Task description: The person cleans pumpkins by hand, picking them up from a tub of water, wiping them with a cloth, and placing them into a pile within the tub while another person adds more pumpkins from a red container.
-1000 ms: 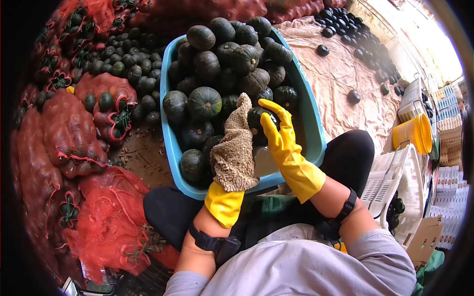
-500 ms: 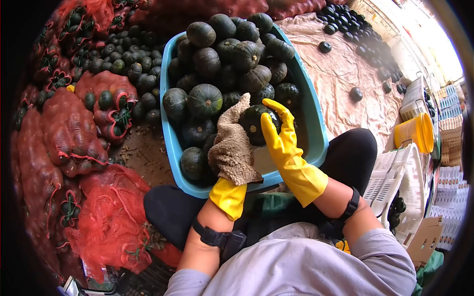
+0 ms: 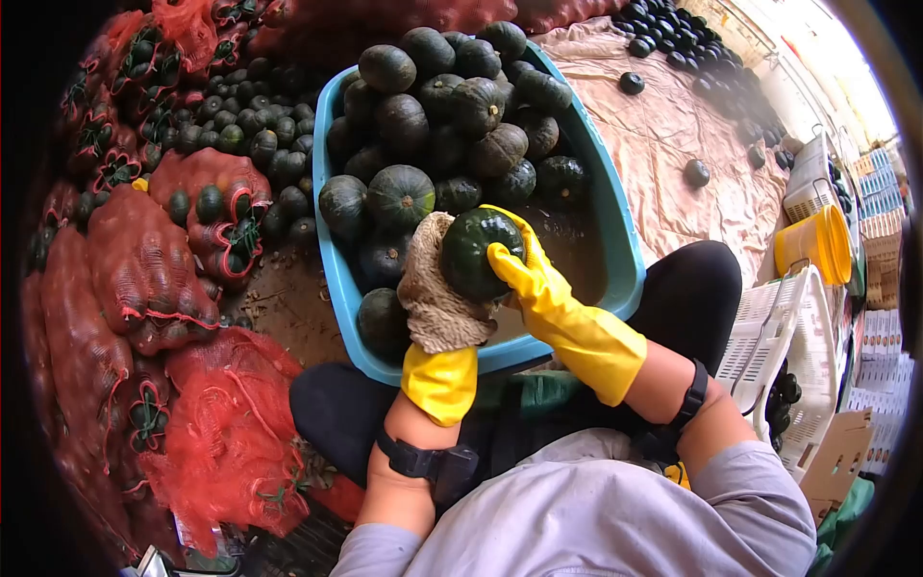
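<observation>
A glossy, wet dark green kabocha squash (image 3: 475, 256) is between my hands, above the near part of a blue tub (image 3: 630, 274). My right hand (image 3: 562, 313), in a yellow rubber glove, grips it from the right, with thumb and fingers round its side. A brown towel (image 3: 430, 288) covers my left hand (image 3: 439, 375) and presses against the squash's left side. Only the yellow cuff of that glove shows, and the fingers are hidden under the cloth. More kabocha squashes (image 3: 400, 197) are heaped in the tub, with murky water (image 3: 577, 255) at its right side.
Red mesh sacks (image 3: 149, 260) of squashes and loose squashes lie on the left. A crumpled red net (image 3: 226, 433) is near my knee. On the right are a pinkish sheet (image 3: 663, 163) with squashes on it, a yellow bucket (image 3: 812, 245) and white crates (image 3: 784, 356).
The squash has moved slightly left and turned in my hands. My right hand has closed around it, and the towel has shifted against its left side.
</observation>
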Demonstrator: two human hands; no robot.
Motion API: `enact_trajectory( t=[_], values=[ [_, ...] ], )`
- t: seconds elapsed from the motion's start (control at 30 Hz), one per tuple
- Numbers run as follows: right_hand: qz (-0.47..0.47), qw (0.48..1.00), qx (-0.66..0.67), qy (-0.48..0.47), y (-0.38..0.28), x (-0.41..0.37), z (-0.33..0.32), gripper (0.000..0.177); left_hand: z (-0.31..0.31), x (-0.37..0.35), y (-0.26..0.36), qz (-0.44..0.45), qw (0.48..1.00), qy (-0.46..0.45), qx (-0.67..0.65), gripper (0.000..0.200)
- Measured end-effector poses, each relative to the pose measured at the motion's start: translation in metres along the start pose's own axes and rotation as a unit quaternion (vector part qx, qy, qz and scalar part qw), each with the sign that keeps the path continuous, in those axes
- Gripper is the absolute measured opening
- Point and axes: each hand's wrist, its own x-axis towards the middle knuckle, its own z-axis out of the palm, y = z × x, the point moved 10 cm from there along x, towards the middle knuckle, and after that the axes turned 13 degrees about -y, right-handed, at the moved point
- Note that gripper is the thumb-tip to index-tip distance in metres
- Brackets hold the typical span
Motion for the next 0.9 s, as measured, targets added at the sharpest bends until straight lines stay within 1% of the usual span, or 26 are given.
enact_trajectory(
  t=[0.03, 0.07, 0.1, 0.13, 0.17, 0.2, 0.27, 0.3, 0.33, 0.37, 0.4, 0.43, 0.47, 0.5, 0.53, 0.57, 0.6, 0.63, 0.67, 0.7, 0.73, 0.77, 0.8, 0.83, 0.87, 0.9],
  values=[
    [-0.05, 0.998, -0.017, 0.044, 0.003, 0.005, -0.009, 0.068, 0.011, 0.007, 0.009, -0.022, 0.998, -0.029, -0.046, 0.065],
    [-0.021, 0.99, -0.133, 0.035, 0.003, 0.004, -0.021, 0.073, 0.022, 0.013, 0.018, -0.047, 0.993, -0.056, -0.09, 0.058],
    [-0.042, 0.906, -0.416, 0.063, -0.019, 0.006, -0.021, 0.078, 0.023, 0.013, 0.02, -0.05, 0.991, -0.07, -0.099, 0.058],
    [-0.05, 0.874, -0.483, -0.014, -0.026, 0.003, -0.014, 0.08, 0.025, 0.011, 0.017, -0.056, 0.988, -0.091, -0.114, 0.058],
    [-0.056, 0.832, -0.544, -0.091, -0.046, -0.005, 0.011, 0.082, 0.022, 0.011, 0.014, -0.056, 0.985, -0.112, -0.121, 0.058],
    [-0.052, 0.823, -0.554, -0.111, -0.057, -0.013, 0.023, 0.074, 0.022, 0.011, 0.011, -0.056, 0.981, -0.128, -0.131, 0.058],
    [0.069, 0.917, -0.381, -0.1, -0.048, -0.016, 0.01, 0.071, 0.022, 0.009, 0.003, -0.073, 0.968, -0.146, -0.189, 0.058],
    [0.125, 0.945, -0.288, -0.096, -0.039, -0.017, 0.006, 0.069, 0.023, 0.009, -0.004, -0.082, 0.962, -0.128, -0.226, 0.058],
    [0.037, 0.995, -0.049, -0.076, -0.006, -0.004, -0.001, 0.065, 0.026, 0.01, -0.01, -0.085, 0.957, -0.092, -0.263, 0.058],
    [-0.008, 0.998, 0.066, 0.001, 0.0, -0.005, 0.0, 0.064, 0.028, 0.009, -0.011, -0.095, 0.948, -0.041, -0.303, 0.058],
    [-0.058, 0.997, -0.044, 0.035, -0.001, 0.0, -0.016, 0.065, 0.031, 0.006, -0.013, -0.105, 0.933, 0.011, -0.345, 0.058],
    [-0.105, 0.98, -0.152, 0.071, -0.013, 0.004, -0.019, 0.066, 0.034, 0.005, -0.01, -0.102, 0.934, 0.025, -0.34, 0.059],
    [-0.075, 0.92, -0.368, 0.112, -0.024, 0.005, -0.026, 0.074, 0.027, 0.008, 0.0, -0.071, 0.972, -0.022, -0.224, 0.055],
    [-0.107, 0.874, -0.469, 0.063, -0.036, -0.008, -0.018, 0.077, 0.021, 0.009, 0.011, -0.033, 0.993, -0.056, -0.094, 0.051],
    [-0.128, 0.861, -0.493, 0.009, -0.046, -0.012, 0.0, 0.077, 0.015, 0.009, 0.022, 0.011, 0.997, -0.073, 0.025, 0.047],
    [-0.148, 0.843, -0.515, -0.046, -0.048, -0.015, 0.015, 0.077, 0.022, 0.014, 0.009, -0.06, 0.968, -0.133, -0.202, 0.045],
    [-0.257, 0.832, -0.488, -0.066, -0.062, -0.02, 0.022, 0.077, 0.026, 0.012, 0.001, -0.081, 0.945, -0.134, -0.288, 0.048],
    [-0.081, 0.949, -0.296, -0.067, -0.033, -0.009, 0.008, 0.073, 0.03, 0.009, -0.007, -0.103, 0.914, -0.129, -0.371, 0.051],
    [-0.068, 0.97, -0.229, -0.036, -0.015, 0.0, -0.001, 0.071, 0.025, 0.006, -0.021, -0.076, 0.941, -0.071, -0.322, 0.06],
    [-0.057, 0.986, -0.16, -0.005, 0.007, 0.011, -0.012, 0.07, 0.024, 0.003, -0.034, -0.07, 0.951, -0.033, -0.299, 0.065],
    [-0.053, 0.965, -0.254, 0.041, 0.004, 0.017, -0.023, 0.068, 0.024, 0.003, -0.032, -0.072, 0.964, 0.003, -0.254, 0.07],
    [-0.073, 0.934, -0.327, 0.126, 0.001, 0.016, -0.035, 0.065, 0.029, 0.003, -0.027, -0.089, 0.978, 0.018, -0.186, 0.076],
    [-0.143, 0.878, -0.42, 0.178, -0.012, 0.01, -0.037, 0.065, 0.031, 0.001, -0.019, -0.112, 0.989, 0.021, -0.098, 0.081],
    [-0.211, 0.805, -0.505, 0.228, -0.028, 0.0, -0.033, 0.065, 0.025, -0.008, 0.024, -0.154, 0.973, 0.013, 0.17, 0.08],
    [-0.246, 0.814, -0.487, 0.198, -0.034, -0.003, -0.028, 0.066, 0.031, -0.009, 0.017, -0.143, 0.978, 0.001, 0.154, 0.076],
    [-0.248, 0.84, -0.445, 0.188, -0.031, -0.008, -0.024, 0.073, 0.039, -0.001, 0.003, -0.113, 0.993, 0.01, -0.016, 0.075]
  ],
)
